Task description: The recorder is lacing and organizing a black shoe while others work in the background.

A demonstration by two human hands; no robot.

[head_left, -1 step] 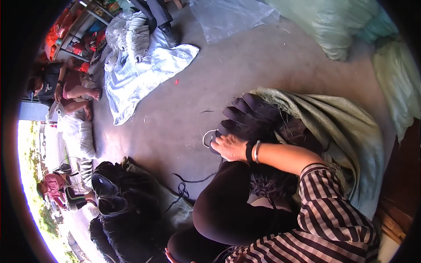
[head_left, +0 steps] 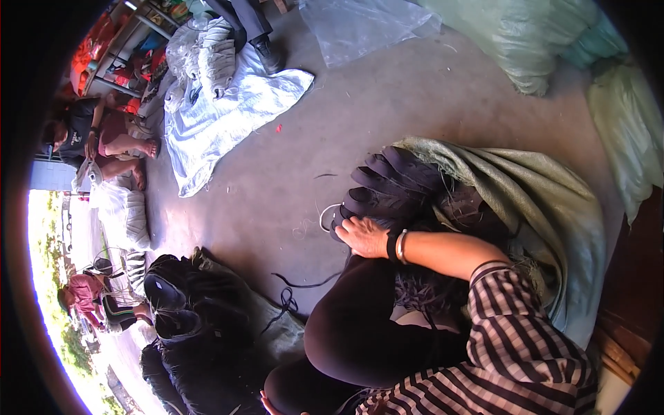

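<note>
A stack of black fabric pieces that look like shoe uppers (head_left: 394,176) lies nested together at the mouth of a sack. My right hand (head_left: 363,236) is closed over the rim of the nearest dark upper (head_left: 337,225), with its fingertips curled down at the edge. A thin pale loop of cord or wire (head_left: 324,218) sticks out beside those fingers. Tangled black laces (head_left: 422,294) lie under my forearm. Only a few fingertips of my left hand (head_left: 268,404) show at the lower edge, beside my knee; the rest is hidden.
An olive woven sack (head_left: 553,187) spreads on the right. At lower left stands a black bundle of uppers (head_left: 207,325), with a loose lace (head_left: 308,283) near it. Large pale sacks (head_left: 512,41) and a white sheet (head_left: 235,124) lie farther off. Other people sit at left.
My right hand and forearm have shifted very slightly downward. The uppers and the surroundings look the same.
</note>
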